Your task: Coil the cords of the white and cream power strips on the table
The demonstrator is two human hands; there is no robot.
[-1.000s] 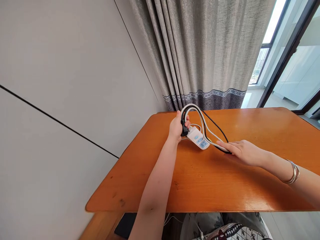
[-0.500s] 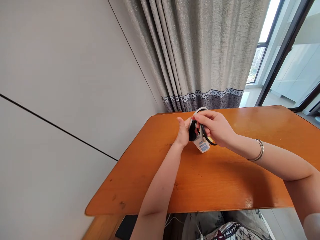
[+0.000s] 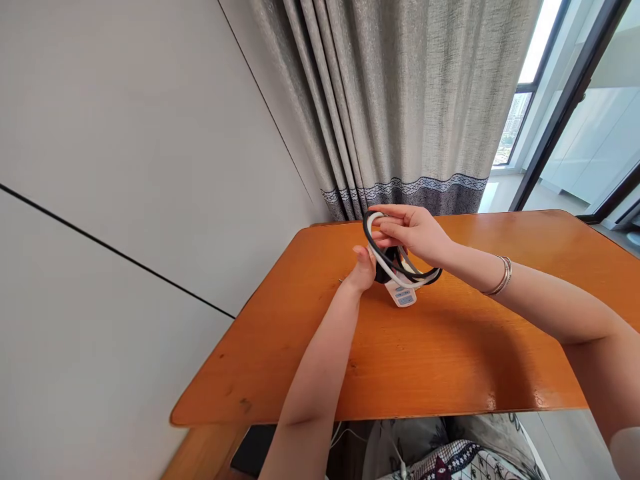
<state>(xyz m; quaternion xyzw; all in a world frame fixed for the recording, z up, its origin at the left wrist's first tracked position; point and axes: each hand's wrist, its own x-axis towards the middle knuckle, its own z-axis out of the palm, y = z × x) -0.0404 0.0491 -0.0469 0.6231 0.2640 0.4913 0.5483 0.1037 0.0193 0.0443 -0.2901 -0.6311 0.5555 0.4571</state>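
Observation:
Above the table, my left hand (image 3: 361,270) is closed around a bundle, its thumb at the near side and its other fingers hidden. In the bundle are a black piece (image 3: 384,268) whose kind I cannot make out and a white device (image 3: 403,295) with blue markings, its lower end hanging below. A black and white cable (image 3: 374,241) runs in loops around and in front of these things. My right hand (image 3: 416,231) is closed on the upper part of the loops, its fingertips partly behind the cable.
The orange-brown wooden table (image 3: 280,353) has a wall (image 3: 120,133) along its left. A grey curtain (image 3: 425,100) hangs behind its far edge. Below the near edge lie a dark flat object (image 3: 254,450) and a thin white cord (image 3: 350,433).
The cable loops have opened wider and now lie in front of the black piece. My right hand has shifted slightly left and up with the cable. My left hand has sunk a little.

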